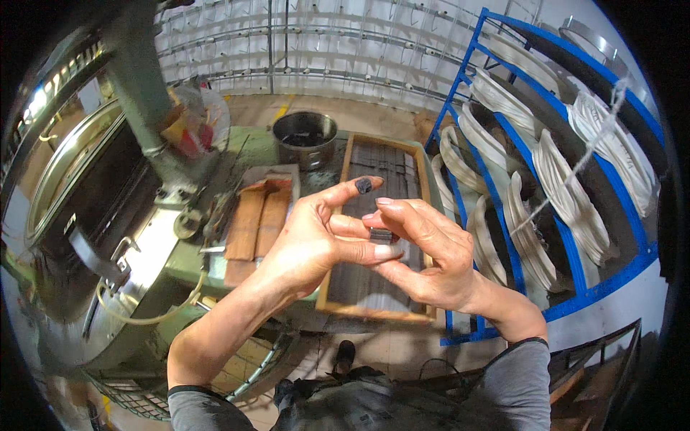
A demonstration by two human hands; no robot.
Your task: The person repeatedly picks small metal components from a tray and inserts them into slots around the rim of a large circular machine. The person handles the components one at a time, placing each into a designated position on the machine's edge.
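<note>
My left hand (309,237) is raised over the tray, its thumb and a finger closed on a small dark ribbed block (381,235). A dark band or lump (364,186) sits near the tip of its raised index finger; I cannot tell whether it is a wrap or a held piece. From the other side my right hand (431,248) closes in, with its fingers and thumb around the same block. Part of the block is hidden by fingers. Below both hands lies a wooden-framed tray (346,161) filled with dark strips in rows.
A metal pot (305,140) with dark contents stands behind the tray. Brown wooden blocks (251,219) lie left of it on the green bench (248,144). A green machine (136,93) rises at left. To the right, a blue rack (496,151) holds several white coiled bundles (560,187).
</note>
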